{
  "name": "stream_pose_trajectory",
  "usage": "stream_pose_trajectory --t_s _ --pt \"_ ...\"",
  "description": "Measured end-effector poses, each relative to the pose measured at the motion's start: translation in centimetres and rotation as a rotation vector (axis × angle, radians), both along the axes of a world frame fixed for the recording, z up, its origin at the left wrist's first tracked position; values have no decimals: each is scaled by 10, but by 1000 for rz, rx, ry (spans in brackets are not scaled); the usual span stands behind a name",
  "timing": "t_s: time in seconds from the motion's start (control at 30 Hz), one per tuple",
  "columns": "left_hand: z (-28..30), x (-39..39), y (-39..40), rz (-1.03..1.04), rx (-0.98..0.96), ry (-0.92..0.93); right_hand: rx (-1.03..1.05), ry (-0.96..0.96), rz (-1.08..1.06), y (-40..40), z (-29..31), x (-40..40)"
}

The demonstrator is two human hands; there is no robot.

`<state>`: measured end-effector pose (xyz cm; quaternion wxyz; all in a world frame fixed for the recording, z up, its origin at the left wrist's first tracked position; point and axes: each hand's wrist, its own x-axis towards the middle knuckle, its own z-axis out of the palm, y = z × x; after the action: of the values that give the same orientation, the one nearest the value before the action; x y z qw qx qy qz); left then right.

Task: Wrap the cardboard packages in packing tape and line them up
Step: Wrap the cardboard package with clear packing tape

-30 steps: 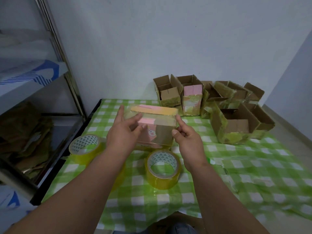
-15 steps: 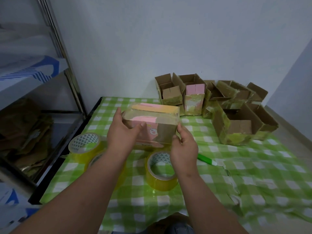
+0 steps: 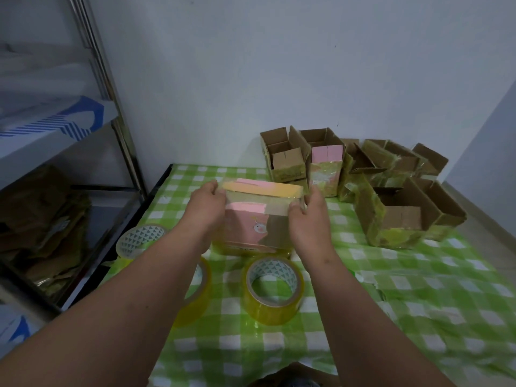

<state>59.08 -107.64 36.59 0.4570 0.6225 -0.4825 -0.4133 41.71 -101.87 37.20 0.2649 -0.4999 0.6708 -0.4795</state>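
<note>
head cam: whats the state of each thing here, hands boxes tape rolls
left hand: grips the left end of the package
right hand: grips the right end of the package
package: flaps closed, held between both hands
nearest tape roll: flat on the checked cloth, nobody touching it
left tape roll: flat on the cloth, untouched
open boxes: flaps up, grouped by the wall

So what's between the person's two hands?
The head view shows a taped cardboard package with pink patches between the left hand and the right hand, each gripping one end.
</note>
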Motion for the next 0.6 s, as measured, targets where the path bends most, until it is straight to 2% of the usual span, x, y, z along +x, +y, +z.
stream_pose_trajectory --t_s 0.07,0.17,0.4,0.53,0.6 --pt "0 1 -4 -32 43 46 46 -3 95 -4 3 1" --pt "3 4 -6 -66 114 75 76 -15 128 -6 4 -4" --pt "24 0 -11 -69 222 24 43 -67 8 -14 5 -6" --pt "21 -7 -13 -35 292 184 83 -207 96 -19 4 -7" --pt "20 -6 -15 -39 310 245 133 -217 146 -22 5 -10"
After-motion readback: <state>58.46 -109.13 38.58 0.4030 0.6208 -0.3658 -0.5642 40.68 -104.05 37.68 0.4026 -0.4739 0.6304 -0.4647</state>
